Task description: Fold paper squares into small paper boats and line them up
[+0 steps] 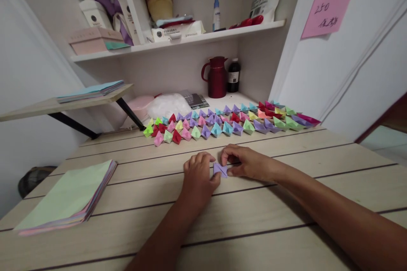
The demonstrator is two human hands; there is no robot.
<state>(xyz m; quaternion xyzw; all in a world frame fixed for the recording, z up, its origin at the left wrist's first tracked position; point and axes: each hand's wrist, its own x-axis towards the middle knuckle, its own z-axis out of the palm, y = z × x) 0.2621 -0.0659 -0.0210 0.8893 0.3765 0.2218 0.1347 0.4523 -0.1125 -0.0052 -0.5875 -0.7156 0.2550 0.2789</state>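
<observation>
Between my two hands is a small folded piece of purple paper [220, 170], with diagonal fold lines on its upper face. My left hand [199, 172] grips its left side, thumb in front and fingers curled behind. On the right side, my right hand [243, 161] pinches the paper with thumb and forefinger. Both hands are low over the wooden table [152, 224]. Beyond them stand several rows of small folded paper boats [216, 129] in many colours.
A stack of coloured paper [66, 197] lies at the left, and more sheets [90, 91] rest on a raised wooden stand [41, 106]. Behind the boats are a red jug [217, 78], a dark bottle [233, 77] and a plastic bag [168, 108]. A pink note [330, 8] sticks to the wall.
</observation>
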